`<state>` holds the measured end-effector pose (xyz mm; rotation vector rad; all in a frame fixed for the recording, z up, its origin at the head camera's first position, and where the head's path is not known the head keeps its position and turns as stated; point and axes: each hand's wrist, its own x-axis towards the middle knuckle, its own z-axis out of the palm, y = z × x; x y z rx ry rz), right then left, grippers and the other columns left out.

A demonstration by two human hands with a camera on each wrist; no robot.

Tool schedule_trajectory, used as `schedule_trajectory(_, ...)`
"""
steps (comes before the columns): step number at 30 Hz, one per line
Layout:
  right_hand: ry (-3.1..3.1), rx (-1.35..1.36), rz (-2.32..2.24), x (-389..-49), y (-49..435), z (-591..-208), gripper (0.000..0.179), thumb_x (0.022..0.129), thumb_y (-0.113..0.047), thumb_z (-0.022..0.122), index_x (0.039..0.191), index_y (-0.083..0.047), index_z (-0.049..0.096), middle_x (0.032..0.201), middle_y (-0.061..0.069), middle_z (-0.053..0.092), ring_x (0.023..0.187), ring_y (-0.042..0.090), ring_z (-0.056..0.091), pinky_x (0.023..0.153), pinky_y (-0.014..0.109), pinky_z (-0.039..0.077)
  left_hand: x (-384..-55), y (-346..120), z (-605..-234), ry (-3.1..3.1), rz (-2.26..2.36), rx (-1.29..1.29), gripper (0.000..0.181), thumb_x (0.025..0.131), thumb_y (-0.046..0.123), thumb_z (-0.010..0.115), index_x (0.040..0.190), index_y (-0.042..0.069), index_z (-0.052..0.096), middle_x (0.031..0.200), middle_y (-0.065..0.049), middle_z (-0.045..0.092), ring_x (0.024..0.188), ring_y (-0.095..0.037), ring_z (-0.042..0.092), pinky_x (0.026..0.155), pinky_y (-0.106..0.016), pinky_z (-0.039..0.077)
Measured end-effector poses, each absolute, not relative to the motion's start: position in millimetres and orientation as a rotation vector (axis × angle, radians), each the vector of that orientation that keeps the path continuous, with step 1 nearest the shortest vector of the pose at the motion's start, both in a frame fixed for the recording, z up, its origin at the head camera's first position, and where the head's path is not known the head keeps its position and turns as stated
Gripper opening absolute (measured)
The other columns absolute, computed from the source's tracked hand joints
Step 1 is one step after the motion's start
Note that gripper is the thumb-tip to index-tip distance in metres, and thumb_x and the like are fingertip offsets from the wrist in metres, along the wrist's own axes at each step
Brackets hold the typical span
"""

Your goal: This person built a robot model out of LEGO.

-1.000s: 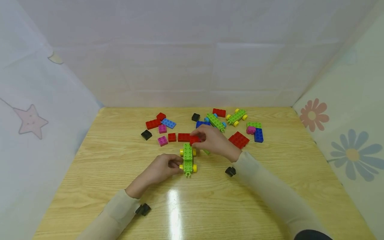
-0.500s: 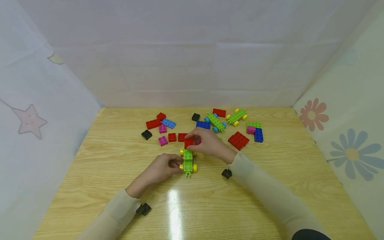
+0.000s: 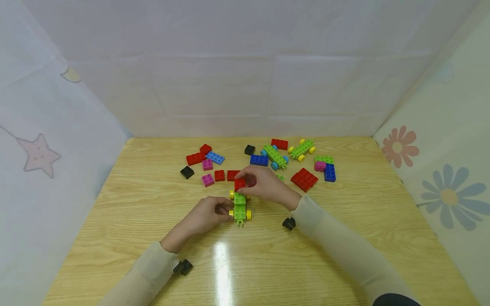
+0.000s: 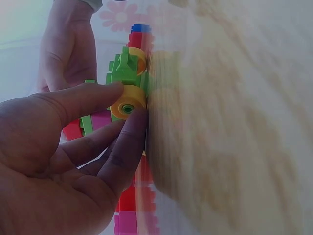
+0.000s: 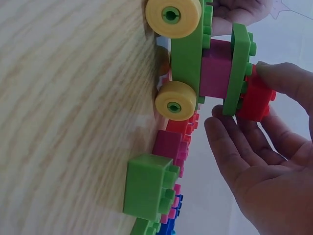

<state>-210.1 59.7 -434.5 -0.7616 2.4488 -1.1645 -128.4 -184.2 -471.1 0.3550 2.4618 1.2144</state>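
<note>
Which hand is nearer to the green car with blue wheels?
Right. The right hand is just in front of that car; the left hand is farther, pinching a yellow wheel.

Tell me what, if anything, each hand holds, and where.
Right hand: red brick, by opposite sides. Left hand: green car, by a yellow wheel.

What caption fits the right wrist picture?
A right hand holds a red brick at the top of a green toy car with yellow wheels.

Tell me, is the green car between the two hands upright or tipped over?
Upright: the green car has its yellow wheels down toward the table and its studs facing up.
</note>
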Motion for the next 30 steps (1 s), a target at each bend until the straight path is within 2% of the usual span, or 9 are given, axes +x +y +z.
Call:
schedule_trajectory(5, 2.374, -0.712, -1.251, -211.2, 60.3, -438.2, 0.032, 0.099, -0.022, 0.089, 0.129, -0.019, 0.077, 0.129, -0.002, 0.076, 0.114, 0.018, 0.076, 0.102, 0.036, 0.066, -128.9, -184.0, -471.2, 2.457, 1.215, 0.348, 0.033, 0.1, 0.013, 0.084, 0.131, 0.004, 0.079, 0.124, -0.007, 0.082, 0.103, -0.013, 0.075, 0.095, -0.036, 0.066)
schedule_trajectory(9, 2.336, -0.681, -1.292, -211.9, 60.0, -439.3, 0.03, 0.098, -0.021, 0.09, 0.126, -0.018, 0.077, 0.128, 0.001, 0.076, 0.117, 0.021, 0.077, 0.102, 0.038, 0.067, -129.0, -184.2, -471.5, 2.457, 1.212, 0.34, 0.033, 0.1, 0.014, 0.085, 0.131, 0.004, 0.079, 0.124, -0.007, 0.082, 0.103, -0.014, 0.075, 0.095, -0.036, 0.066)
schedule_trajectory(23, 2.259, -0.643, -1.383, -214.1, 61.3, -443.6, 0.026, 0.096, -0.019, 0.092, 0.119, -0.017, 0.08, 0.125, 0.003, 0.076, 0.116, 0.018, 0.078, 0.102, 0.037, 0.066, -128.3, -183.7, -471.6, 2.46, 1.201, 0.336, 0.033, 0.1, 0.015, 0.085, 0.131, 0.005, 0.079, 0.124, -0.005, 0.082, 0.103, -0.013, 0.075, 0.096, -0.037, 0.066)
schedule_trajectory(30, 2.249, -0.632, -1.383, -213.2, 60.1, -441.4, 0.029, 0.095, -0.019, 0.092, 0.121, -0.014, 0.081, 0.125, 0.004, 0.078, 0.111, 0.017, 0.077, 0.1, 0.035, 0.065, -128.6, -183.8, -471.6, 2.46, 1.201, 0.333, 0.035, 0.099, 0.017, 0.086, 0.131, 0.005, 0.079, 0.124, -0.005, 0.082, 0.103, -0.013, 0.074, 0.096, -0.037, 0.066)
